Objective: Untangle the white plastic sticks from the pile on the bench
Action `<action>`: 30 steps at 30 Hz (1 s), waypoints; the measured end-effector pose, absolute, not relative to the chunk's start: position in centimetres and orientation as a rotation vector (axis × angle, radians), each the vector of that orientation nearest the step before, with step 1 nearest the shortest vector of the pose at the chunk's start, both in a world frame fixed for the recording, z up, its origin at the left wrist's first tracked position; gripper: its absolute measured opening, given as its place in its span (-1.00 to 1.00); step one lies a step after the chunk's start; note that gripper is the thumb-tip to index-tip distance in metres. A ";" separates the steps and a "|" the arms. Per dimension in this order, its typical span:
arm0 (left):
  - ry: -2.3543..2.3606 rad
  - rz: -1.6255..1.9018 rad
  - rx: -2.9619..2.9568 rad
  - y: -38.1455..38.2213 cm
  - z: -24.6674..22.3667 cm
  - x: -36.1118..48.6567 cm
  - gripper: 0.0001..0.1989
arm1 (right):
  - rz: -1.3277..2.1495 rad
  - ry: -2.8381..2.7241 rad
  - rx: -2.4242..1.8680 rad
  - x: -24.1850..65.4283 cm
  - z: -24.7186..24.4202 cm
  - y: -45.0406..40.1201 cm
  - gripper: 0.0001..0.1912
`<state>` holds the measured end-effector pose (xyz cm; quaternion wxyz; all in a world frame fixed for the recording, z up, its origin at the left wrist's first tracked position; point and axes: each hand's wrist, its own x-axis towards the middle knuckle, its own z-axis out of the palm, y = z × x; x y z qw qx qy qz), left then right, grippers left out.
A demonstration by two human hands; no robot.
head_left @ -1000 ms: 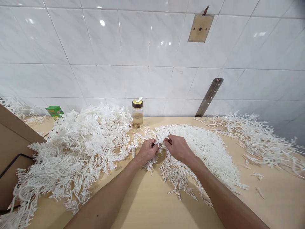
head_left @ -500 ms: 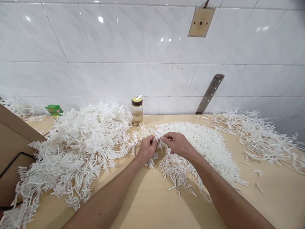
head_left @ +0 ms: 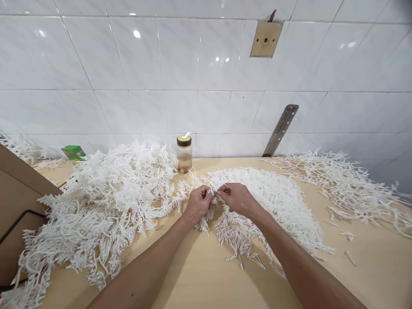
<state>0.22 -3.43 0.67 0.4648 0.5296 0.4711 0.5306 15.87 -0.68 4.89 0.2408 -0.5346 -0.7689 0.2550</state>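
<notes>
My left hand (head_left: pixel 198 202) is closed around a small white branched plastic piece (head_left: pixel 210 193), thumb and fingers pinched together. Close beside it, my right hand (head_left: pixel 236 197) pinches at the same cluster with thumb and forefinger. Which strand each fingertip grips is too small to make out. Left of the hands rises a large tangled heap of white branched strands (head_left: pixel 119 193). A flatter pile of short white pieces (head_left: pixel 267 197) spreads under and behind my right hand and forearm.
A clear jar (head_left: pixel 184 156) with a dark-rimmed yellow lid stands at the wall. Thin bare white stems (head_left: pixel 350 189) lie at the right. A green box (head_left: pixel 73 152) sits back left, near a brown panel (head_left: pixel 22 193). A metal bracket (head_left: pixel 280 131) leans on the tiled wall.
The view has tilted up slightly. My right hand's fingers have closed in to a pinch nearer my left fingertips; the left hand stays nearly in place.
</notes>
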 end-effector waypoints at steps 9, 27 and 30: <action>1.457 1.268 1.595 -3.3 0.4 0.4 -0.87 | 0.279 -2.225 -1.601 14.8 4.6 -1.5 -0.86; 1.489 1.260 1.526 -2.8 0.2 0.1 -0.87 | 0.197 -2.199 -1.658 13.6 4.2 -1.9 -0.80; 1.448 1.282 1.574 -3.0 0.4 -0.1 -0.83 | 0.328 -2.197 -1.627 14.2 4.6 -1.7 -0.77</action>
